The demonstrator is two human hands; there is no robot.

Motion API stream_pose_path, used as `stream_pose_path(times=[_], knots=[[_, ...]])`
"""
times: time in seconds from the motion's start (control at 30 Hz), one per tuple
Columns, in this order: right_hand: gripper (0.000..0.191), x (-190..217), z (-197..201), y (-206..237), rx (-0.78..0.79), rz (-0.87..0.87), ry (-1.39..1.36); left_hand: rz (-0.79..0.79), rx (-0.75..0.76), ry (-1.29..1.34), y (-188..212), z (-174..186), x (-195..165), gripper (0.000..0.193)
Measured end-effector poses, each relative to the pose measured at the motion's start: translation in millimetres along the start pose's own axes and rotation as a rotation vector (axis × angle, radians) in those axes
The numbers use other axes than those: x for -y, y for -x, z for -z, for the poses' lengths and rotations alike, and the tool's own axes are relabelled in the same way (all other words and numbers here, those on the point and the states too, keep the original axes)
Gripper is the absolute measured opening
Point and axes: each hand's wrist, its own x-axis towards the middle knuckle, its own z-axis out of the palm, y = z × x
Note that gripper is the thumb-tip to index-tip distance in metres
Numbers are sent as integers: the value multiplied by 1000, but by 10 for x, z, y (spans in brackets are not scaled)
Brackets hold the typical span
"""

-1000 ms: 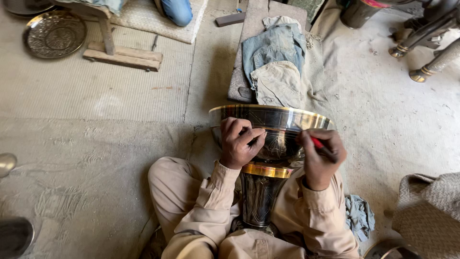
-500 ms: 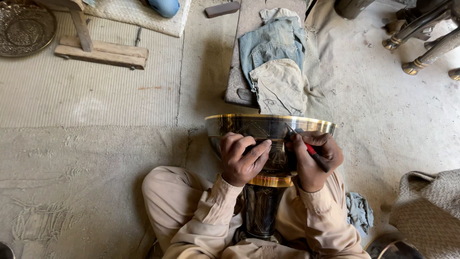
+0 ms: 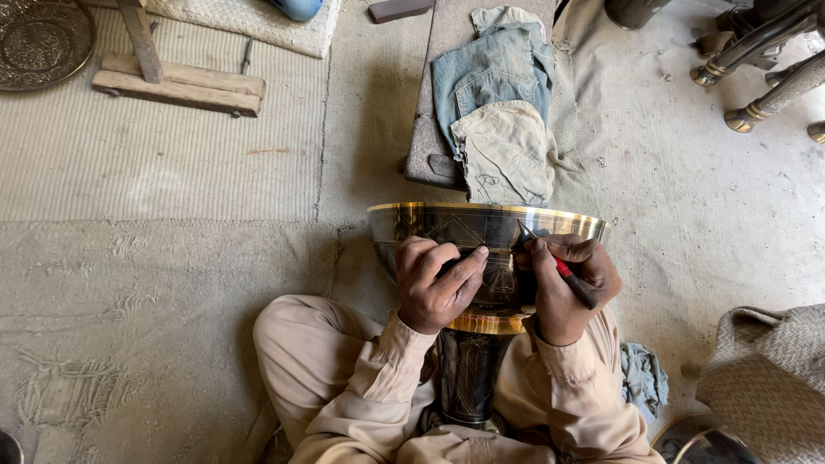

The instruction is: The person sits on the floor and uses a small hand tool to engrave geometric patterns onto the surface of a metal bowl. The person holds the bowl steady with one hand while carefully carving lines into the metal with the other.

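Far left on the floor: an engraved round metal tray (image 3: 39,39) cut off by the frame corner, next to it a wooden T-shaped stand (image 3: 172,82) lying flat on a ribbed mat (image 3: 155,163). Centre, between the seated person's knees: a large brass goblet-shaped bowl (image 3: 481,228), upright, dark engraved body, gold rim and a gold band at the neck; its stem runs down into the lap. Left hand (image 3: 436,282) lies against the bowl wall, fingers curled and pressing on the engraved surface, closed around nothing. Right hand (image 3: 567,288) has its grip clamped on a red-handled engraving tool (image 3: 559,266), dark tip touching the bowl just under the rim, handle angled out over the knuckles. Behind the bowl: a flat stone slab (image 3: 430,146) carrying folded denim and beige cloth (image 3: 503,112). Right of the person's knee: a crumpled blue rag (image 3: 643,378) on the floor. Far right: a woven grey mat (image 3: 769,378), and metal furniture legs (image 3: 765,51) at the top corner.
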Motion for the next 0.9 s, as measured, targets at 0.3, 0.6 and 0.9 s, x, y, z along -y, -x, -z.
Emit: stream_pose_path(times=[0.3,0.6,0.9], knots=[[15,6,54,-54,142,105,15,-4,7,-4,7,-10,14,35],[17,51,45,-64,183,186,109,3,8,-1,-18,-1,3,32],[18,136,28,-119,318,267,177,2,11,0,-26,4,-8,31]])
